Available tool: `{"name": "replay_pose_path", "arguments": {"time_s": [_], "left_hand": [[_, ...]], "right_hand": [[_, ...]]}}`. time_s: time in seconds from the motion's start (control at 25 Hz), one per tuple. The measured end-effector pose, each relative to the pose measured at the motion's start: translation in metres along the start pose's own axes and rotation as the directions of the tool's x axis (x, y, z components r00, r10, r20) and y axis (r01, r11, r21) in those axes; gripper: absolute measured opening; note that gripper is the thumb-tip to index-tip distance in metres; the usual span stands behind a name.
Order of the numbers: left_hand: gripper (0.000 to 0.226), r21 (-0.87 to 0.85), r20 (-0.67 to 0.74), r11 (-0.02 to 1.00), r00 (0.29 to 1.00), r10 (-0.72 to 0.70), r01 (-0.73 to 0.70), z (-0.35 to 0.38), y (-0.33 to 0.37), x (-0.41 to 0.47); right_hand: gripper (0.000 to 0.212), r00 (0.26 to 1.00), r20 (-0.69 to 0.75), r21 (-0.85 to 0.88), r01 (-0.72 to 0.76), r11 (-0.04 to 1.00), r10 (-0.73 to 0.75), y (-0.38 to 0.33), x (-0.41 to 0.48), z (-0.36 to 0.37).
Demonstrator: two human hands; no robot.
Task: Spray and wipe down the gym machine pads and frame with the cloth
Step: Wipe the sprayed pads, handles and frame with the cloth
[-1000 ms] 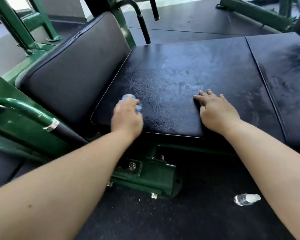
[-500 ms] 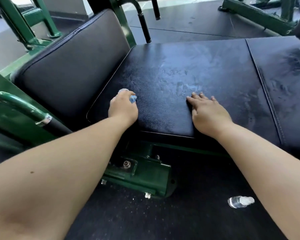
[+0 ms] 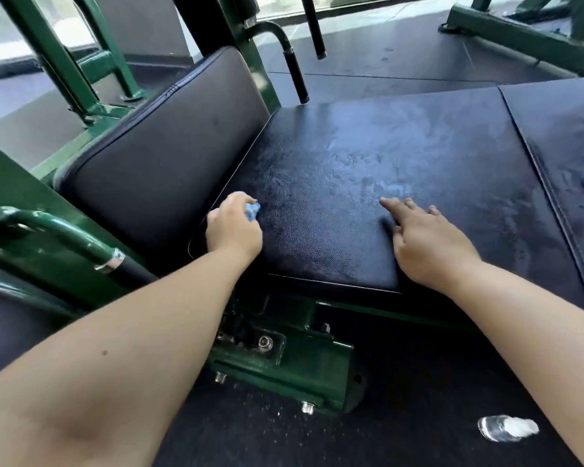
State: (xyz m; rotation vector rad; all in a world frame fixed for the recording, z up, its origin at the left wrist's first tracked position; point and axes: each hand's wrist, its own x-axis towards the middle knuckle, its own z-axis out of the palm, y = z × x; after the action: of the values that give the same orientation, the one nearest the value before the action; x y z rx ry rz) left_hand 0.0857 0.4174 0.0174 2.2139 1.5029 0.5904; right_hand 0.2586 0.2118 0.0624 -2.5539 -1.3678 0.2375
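Most of the blue cloth [image 3: 253,210] is hidden inside the left hand [image 3: 233,227]; only a crumpled corner shows past the knuckles, so its full shape and long axis cannot be made out. The left hand is clenched round it at the near left corner of the flat seat pad [image 3: 334,170], just beside the tilted back pad [image 3: 155,170]. The exposed bit of cloth pokes out to the far right and touches the pad's surface.

The right hand [image 3: 429,244] grasps nothing. It lies flat on the seat pad near its front edge, fingers straight and pointing far and left towards a pale smeared patch. Both forearms are cut off by the lower edge of the view.

The spray bottle [image 3: 508,428] is blurred. It lies on its side on the dark floor [image 3: 418,416] at the near right, well apart from both hands, long axis running left to right with the whiter end to the right.

The green frame [image 3: 284,362] below the seat is partly lost in shadow, and a second pad [image 3: 560,156] is cut off at the right edge
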Motion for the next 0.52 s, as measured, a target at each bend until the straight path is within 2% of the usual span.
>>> {"name": "replay_pose_path", "arguments": {"time_s": [0.04, 0.08, 0.16, 0.2, 0.28, 0.32, 0.4, 0.44, 0.52], "left_hand": [[0.029, -0.093, 0.037, 0.987, 0.990, 0.134, -0.131, 0.010, 0.024, -0.012], [0.032, -0.181, 0.094, 0.944, 0.951, 0.296, -0.276, 0.015, 0.044, -0.028], [0.047, -0.267, 0.226, 0.840, 0.816, 0.531, -0.472, 0.014, 0.058, -0.045], [0.054, -0.264, 0.240, 0.829, 0.799, 0.551, -0.493, 0.010, 0.050, -0.038], [0.052, -0.124, 0.150, 0.923, 0.913, 0.379, -0.363, -0.005, 0.018, -0.024], [0.044, -0.055, 0.067, 0.944, 0.942, 0.329, -0.326, -0.010, 0.003, -0.026], [0.032, -0.025, -0.023, 0.893, 0.893, 0.450, -0.450, -0.008, -0.011, -0.048], [0.032, -0.062, -0.022, 0.846, 0.848, 0.530, -0.530, -0.003, -0.012, -0.064], [0.034, -0.157, -0.007, 0.782, 0.793, 0.610, -0.603, 0.006, -0.008, -0.099]], "right_hand": [[0.058, 1.000, 0.012, 0.011, -0.020, 1.000, 0.020, 0.000, 0.003, 0.001], [0.058, 0.999, 0.028, 0.029, -0.047, 0.998, 0.046, 0.001, 0.006, 0.001], [0.058, 0.994, 0.057, 0.076, -0.096, 0.992, 0.092, 0.001, 0.011, -0.001], [0.056, 0.992, 0.072, 0.098, -0.115, 0.989, 0.108, 0.001, 0.010, -0.003], [0.053, 0.992, 0.067, 0.154, -0.118, 0.981, 0.109, 0.003, 0.004, -0.006], [0.051, 0.994, 0.029, 0.192, -0.110, 0.975, 0.106, 0.004, -0.001, -0.007], [0.046, 0.988, -0.089, 0.295, -0.095, 0.951, 0.126, 0.004, -0.015, -0.009], [0.044, 0.978, -0.140, 0.348, -0.100, 0.932, 0.157, 0.005, -0.021, -0.011], [0.043, 0.946, -0.219, 0.430, -0.125, 0.894, 0.237, 0.009, -0.034, -0.013]]}}
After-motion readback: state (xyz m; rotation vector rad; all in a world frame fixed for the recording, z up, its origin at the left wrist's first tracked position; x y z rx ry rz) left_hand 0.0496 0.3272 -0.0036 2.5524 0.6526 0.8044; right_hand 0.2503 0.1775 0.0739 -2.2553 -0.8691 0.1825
